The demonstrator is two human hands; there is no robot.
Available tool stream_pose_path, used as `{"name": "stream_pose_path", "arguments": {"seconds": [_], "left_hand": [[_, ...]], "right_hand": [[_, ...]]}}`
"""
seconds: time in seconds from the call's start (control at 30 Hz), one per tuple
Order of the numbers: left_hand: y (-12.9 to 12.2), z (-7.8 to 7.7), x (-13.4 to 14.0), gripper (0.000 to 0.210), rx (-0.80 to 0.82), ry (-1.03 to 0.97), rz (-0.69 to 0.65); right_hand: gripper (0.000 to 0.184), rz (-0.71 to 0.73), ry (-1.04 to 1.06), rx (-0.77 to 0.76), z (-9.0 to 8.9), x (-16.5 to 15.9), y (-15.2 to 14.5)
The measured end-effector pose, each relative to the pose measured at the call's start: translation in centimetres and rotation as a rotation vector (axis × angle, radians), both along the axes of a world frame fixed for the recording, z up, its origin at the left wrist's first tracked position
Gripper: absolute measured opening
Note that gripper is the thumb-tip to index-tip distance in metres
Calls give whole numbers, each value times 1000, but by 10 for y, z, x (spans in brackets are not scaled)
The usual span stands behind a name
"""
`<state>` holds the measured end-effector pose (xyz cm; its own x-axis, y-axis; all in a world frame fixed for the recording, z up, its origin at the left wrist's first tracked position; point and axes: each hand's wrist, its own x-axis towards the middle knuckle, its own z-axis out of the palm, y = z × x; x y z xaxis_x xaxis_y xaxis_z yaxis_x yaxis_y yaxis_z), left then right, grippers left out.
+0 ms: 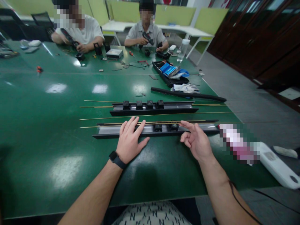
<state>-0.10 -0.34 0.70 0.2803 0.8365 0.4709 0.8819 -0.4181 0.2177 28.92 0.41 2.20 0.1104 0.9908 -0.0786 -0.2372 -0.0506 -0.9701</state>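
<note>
My left hand [132, 137], wearing a dark wristwatch [116, 158], lies over a long black channel rail [109, 130] with a pale inner strip. Its fingers are spread and cover part of the rail and thin brass-coloured rods [161, 122]. My right hand [198, 139] is by the rail's right part, index finger stretched to the rods and other fingers loosely bent. I see nothing gripped in it. Between the hands, a black block [158, 126] and a second black block [174, 126] sit in the channel. Whether the fingertips press on the rods is unclear.
Behind lies another rail [153, 111] with several black blocks and rods. Farther back are a black foam strip [187, 94], gloves [186, 88] and a black tray [164, 76]. Two people work with power tools across the green table [70, 168]. A white device [276, 165] lies right.
</note>
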Motion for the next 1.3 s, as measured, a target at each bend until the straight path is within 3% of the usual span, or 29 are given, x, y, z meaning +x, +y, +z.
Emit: {"name": "stream_pose_path", "arguments": {"seconds": [1.3], "left_hand": [[0,1,0,64,-3,-2,-3]], "right_hand": [[48,-35,-4,-16,2,1,0]]}}
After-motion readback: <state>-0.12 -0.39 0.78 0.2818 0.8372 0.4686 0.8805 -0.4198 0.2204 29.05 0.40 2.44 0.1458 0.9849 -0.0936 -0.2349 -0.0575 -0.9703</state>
